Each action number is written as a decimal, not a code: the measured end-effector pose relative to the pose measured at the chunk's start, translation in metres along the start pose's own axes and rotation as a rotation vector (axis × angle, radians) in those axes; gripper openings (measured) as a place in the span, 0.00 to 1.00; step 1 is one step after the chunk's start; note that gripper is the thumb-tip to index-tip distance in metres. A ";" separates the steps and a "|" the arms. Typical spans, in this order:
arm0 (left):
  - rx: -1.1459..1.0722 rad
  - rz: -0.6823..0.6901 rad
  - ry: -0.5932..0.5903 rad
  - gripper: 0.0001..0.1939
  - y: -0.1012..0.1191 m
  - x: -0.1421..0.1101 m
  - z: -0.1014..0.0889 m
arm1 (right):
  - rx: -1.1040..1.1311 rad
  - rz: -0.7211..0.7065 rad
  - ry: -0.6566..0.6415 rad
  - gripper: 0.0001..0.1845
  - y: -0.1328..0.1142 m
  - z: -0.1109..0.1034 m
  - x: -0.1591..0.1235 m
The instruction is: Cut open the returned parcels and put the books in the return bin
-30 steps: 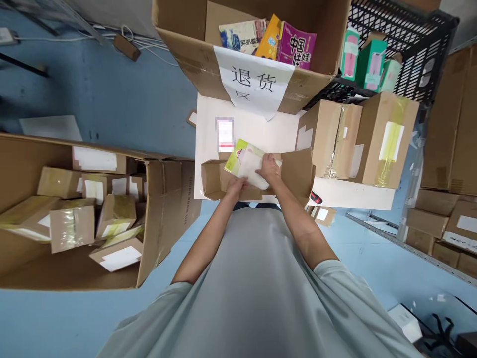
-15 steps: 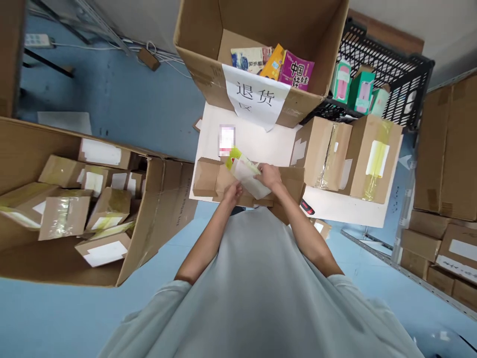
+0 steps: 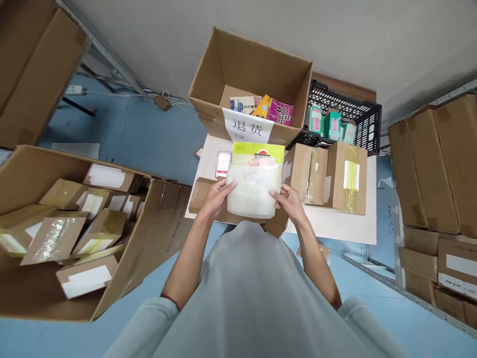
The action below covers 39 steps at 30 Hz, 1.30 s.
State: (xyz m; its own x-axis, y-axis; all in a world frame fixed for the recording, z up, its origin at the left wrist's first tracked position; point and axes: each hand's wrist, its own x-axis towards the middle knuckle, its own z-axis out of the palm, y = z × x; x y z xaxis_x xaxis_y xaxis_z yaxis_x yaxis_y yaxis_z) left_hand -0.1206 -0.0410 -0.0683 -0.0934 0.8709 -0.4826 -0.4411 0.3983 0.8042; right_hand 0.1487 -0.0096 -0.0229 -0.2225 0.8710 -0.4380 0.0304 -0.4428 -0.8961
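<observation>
Between my two hands I hold a flat package wrapped in whitish foam or bubble sheet [image 3: 255, 191], with a lime-green top showing a red and pink print. My left hand [image 3: 216, 197] grips its left edge, thumb on the front. At the right edge my right hand [image 3: 289, 201] pinches it the same way. Under and behind the package sits an open cardboard box [image 3: 201, 195], mostly hidden, with flaps showing at both sides. A phone-like device with a blurred screen [image 3: 223, 163] lies on the white table [image 3: 335, 226] just beyond.
A large carton [image 3: 208, 112] with a paper sign holds colourful packets. Beside it is a black crate [image 3: 367, 124] with green boxes. Two taped boxes [image 3: 348, 179] stand at the table's right. To the left, a big carton [image 3: 149, 238] contains several small parcels. Shelves with cartons [image 3: 421, 169] line the right.
The wrapped package has been lifted out of the open box and turned upright to face me. My hands have moved apart to its two side edges. The view has tilted up.
</observation>
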 end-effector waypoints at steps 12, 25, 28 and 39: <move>0.166 0.087 0.041 0.41 0.035 -0.026 0.026 | 0.020 -0.079 0.139 0.39 0.012 0.004 -0.018; 0.174 0.151 0.038 0.39 0.036 -0.037 0.035 | -0.203 -0.207 0.360 0.36 0.024 0.013 -0.030; 0.172 0.156 0.057 0.39 0.039 -0.036 0.031 | -0.247 -0.231 0.374 0.33 0.025 0.009 -0.028; 0.418 0.336 0.158 0.15 0.021 -0.048 0.072 | -0.132 -0.276 0.187 0.37 -0.001 0.075 -0.040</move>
State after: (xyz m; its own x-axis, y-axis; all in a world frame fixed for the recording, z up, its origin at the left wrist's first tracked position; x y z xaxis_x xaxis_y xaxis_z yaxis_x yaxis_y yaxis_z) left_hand -0.0610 -0.0538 -0.0034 -0.3146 0.9287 -0.1961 0.0242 0.2144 0.9765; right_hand 0.0843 -0.0600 0.0005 -0.0583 0.9832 -0.1729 0.1225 -0.1648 -0.9787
